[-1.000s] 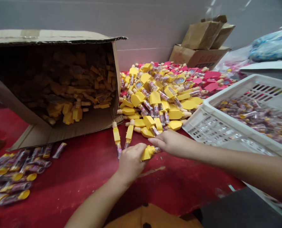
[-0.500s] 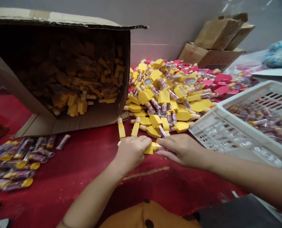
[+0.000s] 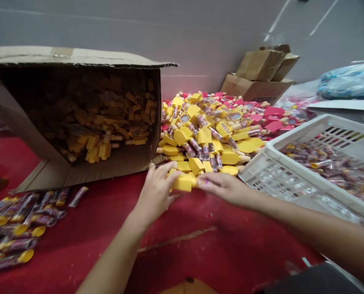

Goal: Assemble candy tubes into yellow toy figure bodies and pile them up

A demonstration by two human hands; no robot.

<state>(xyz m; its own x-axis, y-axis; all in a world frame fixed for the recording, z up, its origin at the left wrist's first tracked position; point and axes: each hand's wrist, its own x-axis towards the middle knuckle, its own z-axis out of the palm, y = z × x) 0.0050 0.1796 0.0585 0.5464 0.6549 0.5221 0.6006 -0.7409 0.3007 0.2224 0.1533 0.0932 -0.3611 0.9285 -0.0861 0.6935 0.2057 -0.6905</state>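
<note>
Between my hands, at the middle of the red table, is a yellow block-shaped piece [image 3: 182,183] joined end to end with a small tube. My left hand [image 3: 159,188] is around the yellow piece, its fingers partly spread but touching it. My right hand [image 3: 220,187] pinches the tube, which is mostly hidden by the fingers. Just behind them rises a heap of yellow pieces with clear tubes [image 3: 204,136]. More yellow pieces fill an open cardboard box [image 3: 86,173] lying on its side at the left.
A white slotted basket [image 3: 269,153] with many small tubes stands at the right. Loose yellow-capped tubes [image 3: 18,245] lie at the lower left. Pink pieces [image 3: 273,125] and stacked cartons [image 3: 252,87] are at the back right, near the wall.
The view has shifted, with the surroundings lower in the picture. My left hand's fingers have loosened and lifted, showing more of the yellow piece. My right hand still pinches the tube.
</note>
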